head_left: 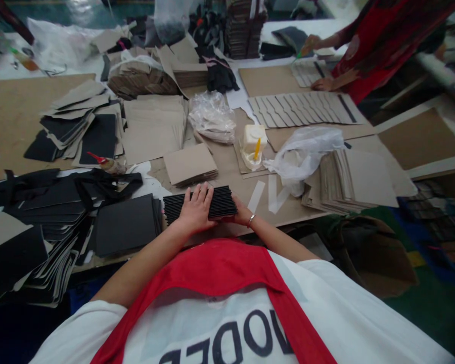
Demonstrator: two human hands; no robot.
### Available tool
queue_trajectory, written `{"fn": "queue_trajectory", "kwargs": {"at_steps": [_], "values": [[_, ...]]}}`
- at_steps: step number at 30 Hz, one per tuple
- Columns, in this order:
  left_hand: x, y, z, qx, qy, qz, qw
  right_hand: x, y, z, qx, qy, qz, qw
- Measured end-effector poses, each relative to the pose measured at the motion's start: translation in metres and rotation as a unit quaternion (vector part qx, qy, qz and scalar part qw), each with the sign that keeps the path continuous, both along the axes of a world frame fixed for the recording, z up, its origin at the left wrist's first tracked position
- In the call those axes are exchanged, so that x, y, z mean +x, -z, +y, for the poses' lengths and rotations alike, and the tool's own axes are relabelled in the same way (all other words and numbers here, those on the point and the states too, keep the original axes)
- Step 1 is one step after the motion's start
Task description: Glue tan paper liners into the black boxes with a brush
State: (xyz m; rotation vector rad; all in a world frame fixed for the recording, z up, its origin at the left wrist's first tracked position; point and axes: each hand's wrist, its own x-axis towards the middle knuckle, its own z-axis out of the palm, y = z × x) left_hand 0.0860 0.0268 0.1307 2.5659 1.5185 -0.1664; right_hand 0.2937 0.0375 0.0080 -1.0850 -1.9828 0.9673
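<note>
Now holding the ridged black stack (223,194) in both hands at the near edge of the table (227,174). With the left hand (197,206) laid over its top, fingers slightly apart and pointing away from the body; with the right hand (238,210) curled around its right end, fingers partly hidden. Both forearms angled inward, a bracelet (251,220) on the right wrist. Left of the stack, black boards (125,225); just beyond it, beige boards (190,164); farther right, a white container (253,141). Nearer the body, large dark shirt lettering (227,338), upside down, only "ODE" readable.
</note>
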Motion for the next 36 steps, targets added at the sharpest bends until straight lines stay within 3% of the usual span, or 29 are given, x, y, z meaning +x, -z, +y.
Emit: {"fn": "queue_trajectory", "kwargs": {"at_steps": [3, 7, 10, 12, 15, 17, 20, 23, 29, 32, 36], "values": [[-0.003, -0.001, 0.002, 0.0, -0.002, 0.014, 1.0, 0.009, -0.016, -0.014, -0.012, 0.007, -0.018, 1.0], [-0.002, -0.001, 0.0, -0.006, 0.003, 0.025, 1.0, 0.018, -0.058, -0.025, -0.022, 0.041, -0.016, 0.999], [0.0, 0.0, -0.004, -0.007, 0.001, 0.025, 1.0, 0.005, -0.086, -0.014, 0.044, 0.09, -0.066, 0.993], [0.001, 0.001, -0.006, 0.001, -0.005, 0.021, 1.0, -0.01, -0.094, -0.003, 0.09, 0.082, -0.133, 0.984], [0.001, 0.003, -0.006, 0.013, -0.014, 0.014, 1.0, -0.026, -0.095, 0.012, 0.1, 0.015, -0.208, 0.973], [0.001, 0.004, -0.005, 0.019, -0.016, 0.012, 1.0, -0.024, -0.095, 0.015, 0.092, -0.01, -0.196, 0.976], [0.001, 0.005, -0.005, 0.026, -0.013, 0.007, 1.0, -0.004, -0.101, 0.005, 0.091, 0.07, -0.104, 0.988], [-0.001, 0.004, -0.006, 0.031, -0.008, -0.001, 0.999, 0.016, -0.103, -0.024, 0.106, 0.175, -0.05, 0.978], [-0.002, 0.002, -0.006, 0.029, -0.009, -0.011, 0.999, 0.016, -0.076, -0.077, 0.127, 0.174, -0.081, 0.973], [-0.003, 0.002, -0.004, 0.026, -0.009, -0.011, 1.0, 0.007, -0.065, -0.081, 0.116, 0.183, -0.074, 0.973], [-0.002, 0.002, -0.004, 0.022, -0.008, -0.012, 1.0, 0.0, -0.062, -0.077, 0.096, 0.21, -0.046, 0.972]]}}
